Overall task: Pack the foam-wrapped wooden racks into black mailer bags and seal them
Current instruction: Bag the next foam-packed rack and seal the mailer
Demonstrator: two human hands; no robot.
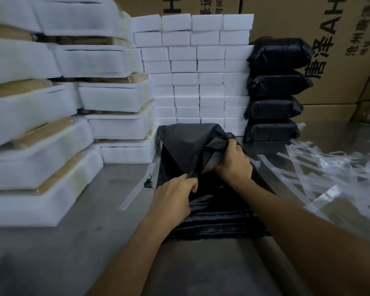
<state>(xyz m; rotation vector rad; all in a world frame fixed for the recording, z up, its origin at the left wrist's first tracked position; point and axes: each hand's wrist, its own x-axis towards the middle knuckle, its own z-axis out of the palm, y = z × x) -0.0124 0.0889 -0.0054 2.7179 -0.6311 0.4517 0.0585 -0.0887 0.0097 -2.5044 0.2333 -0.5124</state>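
The left hand (173, 196) pinches a fold of a black mailer bag (188, 150) while the right hand (233, 162) grips the bunched plastic beside it, the two pulling the mouth apart above a flat stack of empty mailer bags (218, 218) on the grey table (51, 253). The lifted bag looks slack, and whether anything is in it cannot be told. Four sealed black parcels (276, 90) stand piled at the back right against printed cardboard cartons (329, 39), the finished share of the job as far as it shows. Much appears left: foam-wrapped wooden racks (51, 124) rise in tilted stacks at left, well apart from the hands, and a wall of smaller white foam blocks (201, 71) fills the middle. Peeled clear adhesive strips (329, 167) litter the table at right.
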